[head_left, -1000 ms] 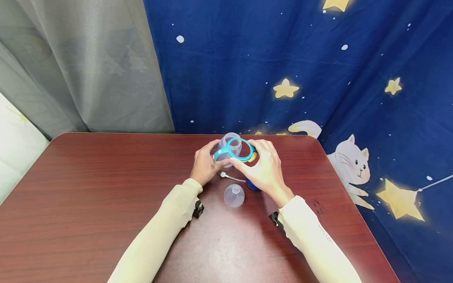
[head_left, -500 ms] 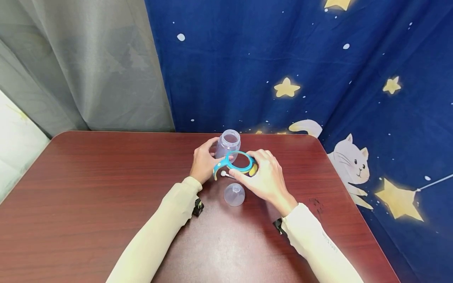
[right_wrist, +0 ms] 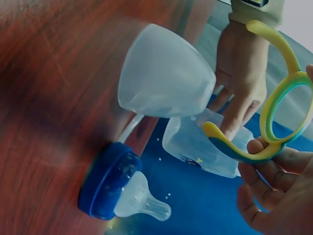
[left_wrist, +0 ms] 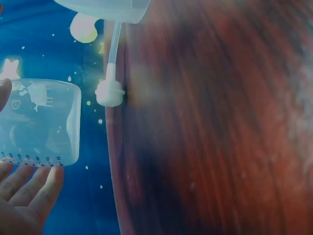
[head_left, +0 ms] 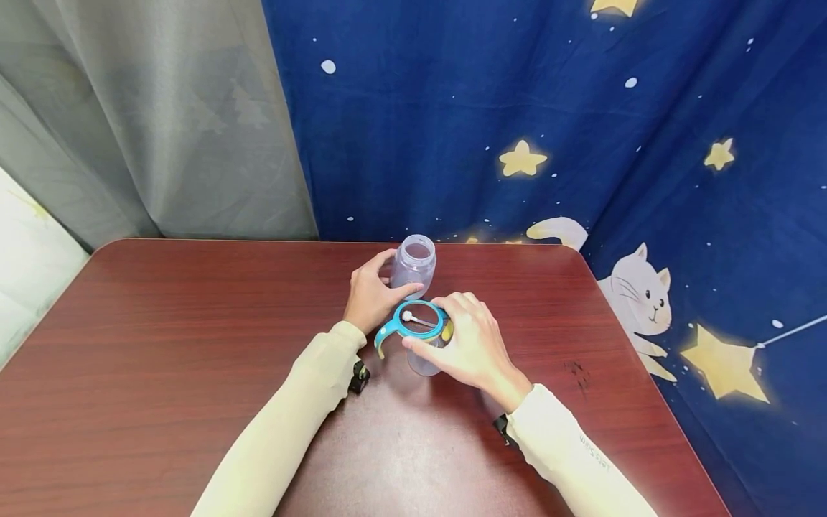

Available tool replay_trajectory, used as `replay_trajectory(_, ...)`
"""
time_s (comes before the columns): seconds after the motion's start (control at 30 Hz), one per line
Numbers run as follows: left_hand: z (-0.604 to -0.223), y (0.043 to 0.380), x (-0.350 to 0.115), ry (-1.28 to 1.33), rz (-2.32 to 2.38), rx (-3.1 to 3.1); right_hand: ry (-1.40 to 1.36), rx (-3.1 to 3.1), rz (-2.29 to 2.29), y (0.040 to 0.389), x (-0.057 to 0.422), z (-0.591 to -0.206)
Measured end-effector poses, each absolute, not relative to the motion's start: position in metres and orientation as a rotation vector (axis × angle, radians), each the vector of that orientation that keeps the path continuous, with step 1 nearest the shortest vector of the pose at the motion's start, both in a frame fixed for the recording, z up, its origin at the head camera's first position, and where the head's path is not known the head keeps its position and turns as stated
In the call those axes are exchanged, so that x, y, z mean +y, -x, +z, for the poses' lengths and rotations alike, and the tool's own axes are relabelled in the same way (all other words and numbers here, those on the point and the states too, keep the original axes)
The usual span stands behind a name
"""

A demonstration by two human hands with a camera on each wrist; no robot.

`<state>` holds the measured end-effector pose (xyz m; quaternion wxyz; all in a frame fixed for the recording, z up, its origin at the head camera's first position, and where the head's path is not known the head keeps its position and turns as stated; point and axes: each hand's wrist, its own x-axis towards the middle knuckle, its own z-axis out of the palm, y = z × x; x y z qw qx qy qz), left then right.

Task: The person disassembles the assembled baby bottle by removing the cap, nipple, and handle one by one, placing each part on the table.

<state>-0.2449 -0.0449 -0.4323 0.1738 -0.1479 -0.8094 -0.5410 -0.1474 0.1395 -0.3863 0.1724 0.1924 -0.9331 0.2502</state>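
My left hand (head_left: 371,296) grips a translucent baby bottle (head_left: 415,267) with its open mouth up, thumb in front and fingers behind. Measuring marks show on the bottle's wall (left_wrist: 44,122) in the left wrist view. My right hand (head_left: 474,345) holds a turquoise and yellow handle ring (head_left: 385,332) by its right side, nearer me than the bottle. Through the ring shows a white weighted straw end (head_left: 407,316). Beneath it, a clear dome cap (head_left: 423,365) stands on the table. A blue collar (right_wrist: 102,181) with a clear nipple (right_wrist: 142,200) lies beside the cap in the right wrist view.
The reddish-brown wooden table (head_left: 194,359) has its far edge close behind the bottle. Beyond it hang a grey curtain (head_left: 181,143) and a blue curtain with stars (head_left: 420,129). Dark marks (head_left: 577,373) show on the tabletop to the right.
My right hand has brought the handle ring from in front of the bottle's mouth down toward me, over the cap and straw. The left hand keeps holding the bottle, now shifted slightly left.
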Motion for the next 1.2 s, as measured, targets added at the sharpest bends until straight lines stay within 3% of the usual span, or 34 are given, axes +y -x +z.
replay_trajectory(0.67,-0.432,0.249,-0.066,0.409,-1.563,-2.261,-0.807,-2.698,0.713,0.172,0.122,-0.404)
replay_trajectory(1.2,-0.431,0.25,-0.072,0.382,-1.563,-2.258,-0.805,-2.786,0.682,0.183,0.113,-0.416)
